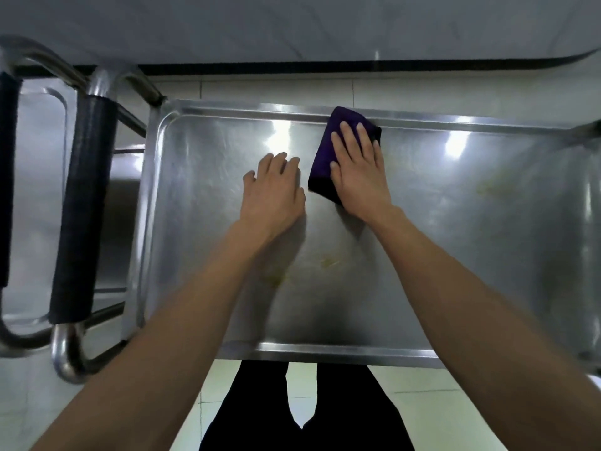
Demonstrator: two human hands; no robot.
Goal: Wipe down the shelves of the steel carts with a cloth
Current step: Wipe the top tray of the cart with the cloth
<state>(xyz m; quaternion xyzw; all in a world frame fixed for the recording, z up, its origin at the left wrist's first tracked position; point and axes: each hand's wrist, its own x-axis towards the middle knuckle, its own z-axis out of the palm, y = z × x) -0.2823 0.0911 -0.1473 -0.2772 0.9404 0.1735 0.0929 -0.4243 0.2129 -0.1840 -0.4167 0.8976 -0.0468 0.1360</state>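
Steel fills most of the view: the top shelf (422, 249) of a cart, a shallow tray with a raised rim and rounded corners, seen from straight above. A dark purple cloth (325, 157), folded into a thick pad, lies on the shelf hard against its far rim, a little past the middle of that rim's length, with its far edge riding up onto the rim. The right hand (359, 172) lies flat on the cloth, fingers straight and slightly spread, palm pressing down; it pinches nothing, and the cloth shows beyond the fingertips and along the thumb side. The left hand (276, 190) is just beside the cloth, toward the shelf's left end, apart from it by a narrow strip of bare steel. Its fingers are extended and lightly bent, and it holds nothing; whether the palm truly touches the shelf or hangs just over it cannot be told, as the hand is a little blurred. Both forearms are bare and reach in over the shelf's near rim. Yellowish smears (328, 262) mark the shelf nearer the person than the hands, between the two forearms, and fainter ones show toward the shelf's right end. Off the shelf's left end stands a tubular handle (81, 209) wrapped in a black grip, and beyond it the grip and tray of a second cart (35, 196). Pale floor tiles (422, 411) and dark trousers (260, 411) show below the near rim.
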